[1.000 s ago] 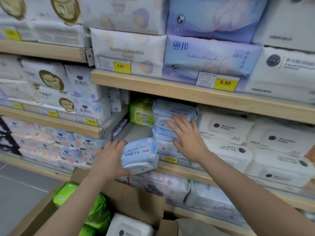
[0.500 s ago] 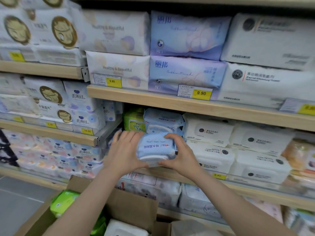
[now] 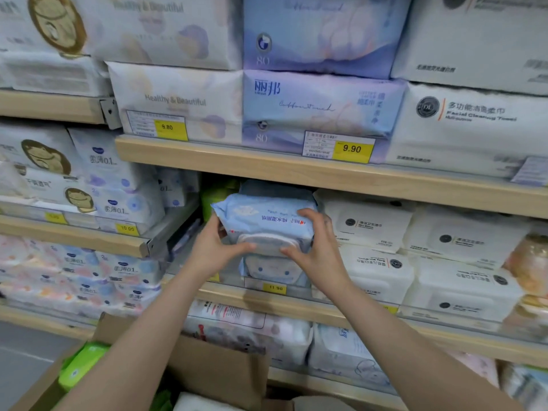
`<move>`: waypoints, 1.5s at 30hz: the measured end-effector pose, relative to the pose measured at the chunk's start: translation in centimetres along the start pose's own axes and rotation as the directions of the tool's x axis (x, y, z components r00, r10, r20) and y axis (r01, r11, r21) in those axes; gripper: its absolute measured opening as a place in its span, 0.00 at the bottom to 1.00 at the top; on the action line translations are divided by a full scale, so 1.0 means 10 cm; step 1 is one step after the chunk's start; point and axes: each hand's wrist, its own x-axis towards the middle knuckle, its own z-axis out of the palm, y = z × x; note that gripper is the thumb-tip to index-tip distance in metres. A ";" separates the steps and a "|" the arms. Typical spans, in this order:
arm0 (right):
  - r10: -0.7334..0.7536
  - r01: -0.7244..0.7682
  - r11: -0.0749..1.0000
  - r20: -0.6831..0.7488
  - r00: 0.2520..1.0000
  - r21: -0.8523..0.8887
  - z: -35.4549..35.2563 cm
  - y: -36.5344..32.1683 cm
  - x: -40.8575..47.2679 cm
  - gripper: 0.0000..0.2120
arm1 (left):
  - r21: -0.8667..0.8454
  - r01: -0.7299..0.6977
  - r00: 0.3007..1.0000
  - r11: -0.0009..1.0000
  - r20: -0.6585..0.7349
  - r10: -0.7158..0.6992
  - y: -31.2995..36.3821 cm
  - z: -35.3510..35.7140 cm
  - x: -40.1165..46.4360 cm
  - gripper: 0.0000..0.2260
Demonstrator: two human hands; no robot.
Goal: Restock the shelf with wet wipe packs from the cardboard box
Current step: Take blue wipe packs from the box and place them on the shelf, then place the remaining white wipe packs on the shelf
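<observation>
With the left hand [image 3: 216,250] and right hand [image 3: 317,247] each in a curled grip on the blue wipe pack [image 3: 264,221] at the shelf [image 3: 296,301] mouth, the person should slide it level onto the blue stack [image 3: 272,271].

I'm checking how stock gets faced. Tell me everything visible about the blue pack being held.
The blue wet wipe pack is soft, crinkly plastic film with a white oval flip lid low on its front and printing that reads upside down. The left hand and right hand grip its ends, thumbs under the lid. It sits at the shelf opening, above another blue pack.
</observation>
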 end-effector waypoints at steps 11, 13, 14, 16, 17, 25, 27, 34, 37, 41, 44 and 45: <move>0.072 -0.074 0.988 -0.018 0.997 -0.138 -0.10 0.27 0.23 0.28 | 0.051 0.018 0.997 0.999 -0.074 -0.014 -0.15 0.31 0.35 0.30; 0.029 -0.051 0.954 -0.077 0.997 -0.296 -0.09 0.24 0.22 0.27 | 0.066 0.023 0.994 0.998 -0.107 -0.016 -0.15 0.33 0.34 0.28; -0.008 -0.027 0.929 -0.092 0.996 -0.369 -0.07 0.23 0.22 0.26 | 0.086 0.026 0.992 0.996 -0.126 -0.015 -0.16 0.33 0.34 0.28; -0.067 0.026 0.905 -0.083 0.994 -0.426 -0.03 0.23 0.22 0.24 | 0.129 0.036 0.986 0.991 -0.163 -0.014 -0.16 0.35 0.32 0.27; -0.085 0.044 0.896 -0.073 0.994 -0.442 -0.02 0.24 0.23 0.23 | 0.145 0.039 0.984 0.989 -0.180 -0.012 -0.16 0.35 0.31 0.27; -0.152 0.072 0.754 -0.067 0.986 -0.653 -0.04 0.28 0.31 0.27 | 0.185 0.012 0.966 0.983 -0.255 0.037 -0.18 0.49 0.24 0.26; -0.144 0.070 0.759 -0.062 0.988 -0.648 -0.04 0.28 0.29 0.28 | 0.186 0.003 0.967 0.983 -0.251 0.045 -0.19 0.48 0.24 0.26; -0.113 0.088 0.694 0.013 0.994 -0.715 -0.13 0.03 0.18 0.31 | 0.210 0.004 0.984 0.978 -0.175 0.034 -0.18 0.21 0.01 0.26; -0.168 0.158 0.672 0.059 0.984 -0.724 -0.06 -0.21 0.04 0.29 | 0.325 0.000 0.984 0.946 -0.169 0.058 -0.28 -0.16 -0.28 0.24; -0.184 0.241 0.729 0.155 0.971 -0.641 0.29 -0.52 -0.17 0.27 | 0.559 0.018 0.989 0.829 -0.133 0.068 -0.56 -0.77 -0.84 0.24; -0.156 0.259 0.792 0.226 0.962 -0.554 0.67 -0.64 -0.40 0.24 | 0.684 0.036 0.992 0.729 -0.113 0.057 -0.89 -1.14 -1.34 0.26; -0.145 0.271 0.802 0.266 0.953 -0.533 0.81 -0.67 -0.49 0.23 | 0.727 0.054 0.993 0.685 -0.109 0.037 -1.02 -1.25 -1.52 0.24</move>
